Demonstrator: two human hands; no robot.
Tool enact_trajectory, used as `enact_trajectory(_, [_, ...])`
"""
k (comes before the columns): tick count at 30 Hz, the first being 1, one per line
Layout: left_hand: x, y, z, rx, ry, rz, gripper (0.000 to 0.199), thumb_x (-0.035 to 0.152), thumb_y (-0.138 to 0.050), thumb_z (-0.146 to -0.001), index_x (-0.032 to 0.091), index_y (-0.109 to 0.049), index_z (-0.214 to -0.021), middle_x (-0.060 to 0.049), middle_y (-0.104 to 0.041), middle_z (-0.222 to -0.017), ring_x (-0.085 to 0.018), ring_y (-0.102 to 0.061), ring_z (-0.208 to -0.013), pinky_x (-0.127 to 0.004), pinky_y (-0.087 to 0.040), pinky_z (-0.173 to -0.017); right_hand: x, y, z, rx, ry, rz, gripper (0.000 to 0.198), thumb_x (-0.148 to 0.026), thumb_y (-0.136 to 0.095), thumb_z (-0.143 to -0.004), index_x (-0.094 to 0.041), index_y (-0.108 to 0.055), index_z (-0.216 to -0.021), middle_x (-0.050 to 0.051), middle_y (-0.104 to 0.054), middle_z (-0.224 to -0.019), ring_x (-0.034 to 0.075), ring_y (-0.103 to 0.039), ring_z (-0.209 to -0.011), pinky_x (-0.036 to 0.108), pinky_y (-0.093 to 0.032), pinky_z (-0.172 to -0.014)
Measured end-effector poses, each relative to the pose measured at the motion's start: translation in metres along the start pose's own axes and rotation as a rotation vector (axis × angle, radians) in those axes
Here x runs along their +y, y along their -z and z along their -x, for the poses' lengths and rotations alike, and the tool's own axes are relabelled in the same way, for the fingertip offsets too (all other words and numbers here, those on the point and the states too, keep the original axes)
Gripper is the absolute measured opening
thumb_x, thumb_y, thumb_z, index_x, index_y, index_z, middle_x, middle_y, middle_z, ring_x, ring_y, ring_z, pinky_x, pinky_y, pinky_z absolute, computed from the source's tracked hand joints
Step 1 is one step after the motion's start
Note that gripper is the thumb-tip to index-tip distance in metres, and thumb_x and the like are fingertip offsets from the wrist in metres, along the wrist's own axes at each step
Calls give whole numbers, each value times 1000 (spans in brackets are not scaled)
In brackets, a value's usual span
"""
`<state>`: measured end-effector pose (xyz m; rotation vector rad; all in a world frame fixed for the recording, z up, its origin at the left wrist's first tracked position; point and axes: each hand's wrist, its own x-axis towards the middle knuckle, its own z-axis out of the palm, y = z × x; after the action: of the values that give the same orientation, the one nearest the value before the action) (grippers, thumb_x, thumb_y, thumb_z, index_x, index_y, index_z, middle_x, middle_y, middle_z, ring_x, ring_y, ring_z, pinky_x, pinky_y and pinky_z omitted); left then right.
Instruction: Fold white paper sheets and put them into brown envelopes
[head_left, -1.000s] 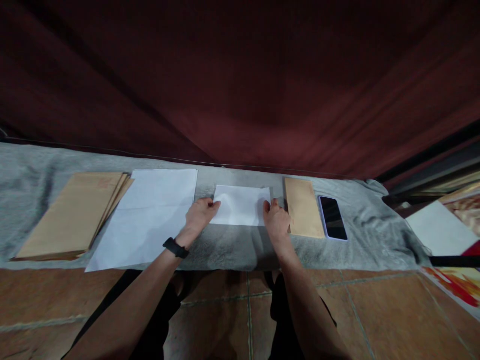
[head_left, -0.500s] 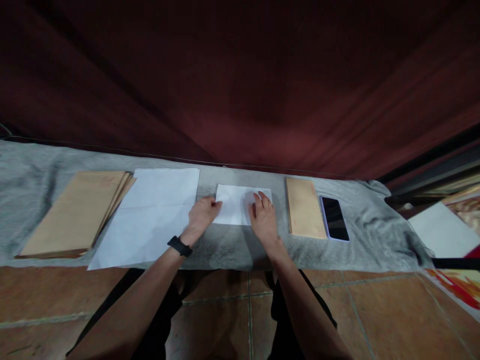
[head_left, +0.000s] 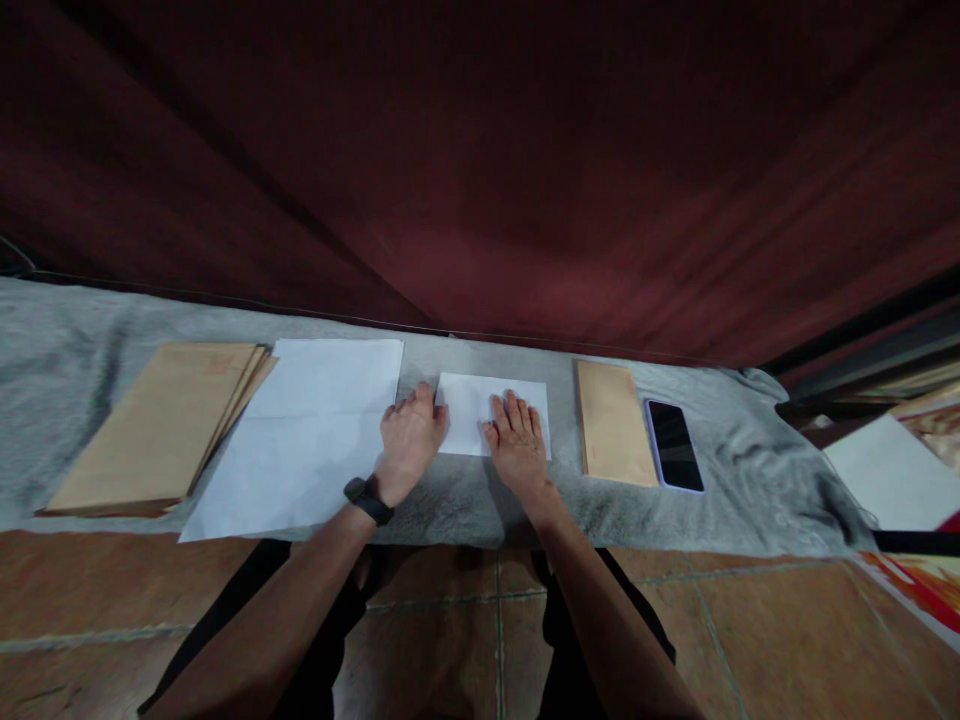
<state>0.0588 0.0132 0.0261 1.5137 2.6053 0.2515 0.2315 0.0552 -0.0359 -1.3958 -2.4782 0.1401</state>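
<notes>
A small folded white sheet of paper (head_left: 463, 415) lies flat on the grey cloth in front of me. My right hand (head_left: 517, 440) is open and rests palm down on its right half, fingers spread. At the sheet's left edge is my left hand (head_left: 411, 435), its thumb beside the paper and its fingers loosely bent and apart; it grips nothing that I can make out. Just left of that hand lie large white sheets of paper (head_left: 322, 400) with a crease across them, partly covered by it.
Large brown envelopes (head_left: 150, 425) are stacked at the far left, next to the big sheets. Smaller brown envelopes (head_left: 615, 420) and a phone (head_left: 673, 446) lie to the right. The grey cloth (head_left: 765, 470) covers a long narrow surface before a dark red curtain (head_left: 480, 200).
My right hand has flattened from curved fingers onto the folded sheet. The left hand has loosened from a closed shape at the sheet's left edge, its index finger now stretched forward.
</notes>
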Motion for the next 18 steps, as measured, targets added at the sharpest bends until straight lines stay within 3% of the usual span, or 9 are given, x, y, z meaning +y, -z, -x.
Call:
enact_trajectory(2, [7, -8, 4, 93, -134, 35, 39, 33, -41, -103, 10, -62, -127, -20, -72, -120, -32, -68, -116, -44, -52, -101, -1, 0, 0, -6, -1, 8, 54, -37, -39, -110, -17, -41, -160, 14, -33, -168, 29, -33, -155, 50, -23, -126])
enact_trajectory(4, [16, -20, 9, 110, -322, 88, 44, 32, -37, -106, 9, -59, -136, -19, -64, -140, -30, -59, -134, -43, -46, -112, 0, 1, 0, -19, 5, 15, 53, -35, -38, -110, -17, -40, -160, 14, -33, -169, 30, -32, -155, 50, -23, -126])
enact_trajectory(6, [25, -35, 13, 120, -480, 93, 50, 34, -35, -107, 12, -52, -148, -15, -51, -158, -30, -39, -152, -49, -31, -126, 0, 2, 0, -38, 14, 24, 52, -30, -36, -110, -17, -40, -160, 14, -32, -169, 30, -31, -156, 51, -23, -126])
enact_trajectory(9, [32, -54, 16, 101, -514, 70, 56, 39, -32, -108, 12, -45, -155, -12, -41, -165, -30, -26, -158, -54, -16, -131, 1, 4, 1, -69, 34, 36, 54, -20, -34, -108, -15, -38, -161, 14, -30, -170, 30, -28, -157, 50, -22, -127])
enact_trajectory(13, [33, -65, 16, 45, -513, 49, 61, 44, -30, -108, 12, -40, -159, -10, -36, -168, -27, -25, -159, -50, -18, -131, 3, 5, 0, -77, 53, 44, 55, -21, -37, -107, -15, -37, -161, 14, -29, -170, 31, -28, -157, 50, -22, -127])
enact_trajectory(18, [27, -67, 13, 95, -498, 13, 64, 45, -32, -107, 10, -37, -160, -14, -32, -169, -27, -23, -159, -49, -17, -131, 11, 4, -2, -24, 23, 47, 55, -23, -41, -107, -18, -38, -161, 14, -31, -169, 29, -31, -156, 50, -24, -126])
